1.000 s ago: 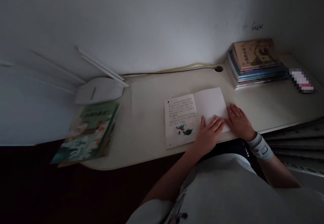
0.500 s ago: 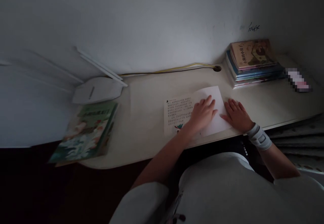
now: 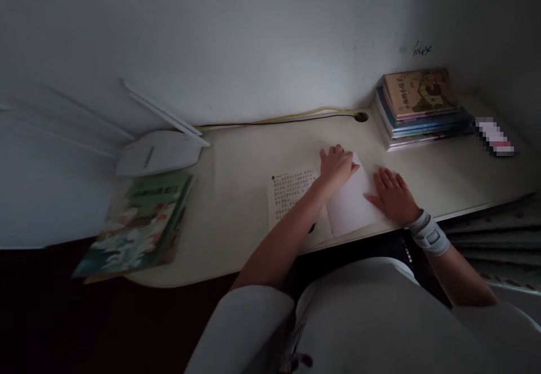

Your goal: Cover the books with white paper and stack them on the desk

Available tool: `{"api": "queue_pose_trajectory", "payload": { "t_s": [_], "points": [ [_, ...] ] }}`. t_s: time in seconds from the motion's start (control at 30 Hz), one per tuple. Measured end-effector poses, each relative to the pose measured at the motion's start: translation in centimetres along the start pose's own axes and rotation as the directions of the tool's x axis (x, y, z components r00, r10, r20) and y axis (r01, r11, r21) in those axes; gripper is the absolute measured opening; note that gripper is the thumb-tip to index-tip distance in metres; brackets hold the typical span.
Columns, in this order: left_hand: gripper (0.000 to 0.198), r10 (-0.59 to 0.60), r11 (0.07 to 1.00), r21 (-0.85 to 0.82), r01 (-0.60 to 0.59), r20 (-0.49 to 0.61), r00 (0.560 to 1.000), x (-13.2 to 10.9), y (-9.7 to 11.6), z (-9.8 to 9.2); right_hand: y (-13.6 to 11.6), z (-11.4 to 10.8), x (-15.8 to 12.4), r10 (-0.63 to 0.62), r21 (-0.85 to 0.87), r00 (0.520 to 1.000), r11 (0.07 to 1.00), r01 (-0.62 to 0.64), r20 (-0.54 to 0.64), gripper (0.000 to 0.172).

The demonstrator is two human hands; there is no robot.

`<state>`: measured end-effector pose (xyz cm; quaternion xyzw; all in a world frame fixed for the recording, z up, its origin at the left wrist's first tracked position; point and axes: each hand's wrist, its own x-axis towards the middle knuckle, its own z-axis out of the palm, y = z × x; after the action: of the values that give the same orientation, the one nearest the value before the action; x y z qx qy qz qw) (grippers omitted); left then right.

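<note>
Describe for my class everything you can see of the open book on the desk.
The open book lies face up, slightly turned, near the front edge of the pale desk. It looks like thin paper. The left page carries rows of small dark print; the left forearm hides its lower part. The right page is plain white. The left hand covers the far edge near the fold, apparently touching it; the right hand's thumb overlaps the outer edge.
</note>
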<state>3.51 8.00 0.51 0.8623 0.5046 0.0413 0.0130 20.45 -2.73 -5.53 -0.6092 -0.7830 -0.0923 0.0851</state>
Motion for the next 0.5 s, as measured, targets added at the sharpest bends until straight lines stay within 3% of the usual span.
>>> {"api": "queue_pose_trajectory", "payload": {
  "t_s": [0.23, 0.5],
  "points": [
    [0.036, 0.063, 0.986, -0.157, -0.051, 0.076, 0.995, 1.2, -0.9, 1.2, -0.1, 0.0, -0.1, 0.005, 0.014, 1.0, 1.0, -0.005, 0.008, 0.069],
    [0.042, 0.14, 0.966, -0.218, -0.139, -0.01, 0.99, 2.1, -0.5, 3.6, 0.1, 0.1, -0.1, -0.015, 0.012, 1.0, 1.0, 0.015, -0.012, 0.067]
  ]
}}
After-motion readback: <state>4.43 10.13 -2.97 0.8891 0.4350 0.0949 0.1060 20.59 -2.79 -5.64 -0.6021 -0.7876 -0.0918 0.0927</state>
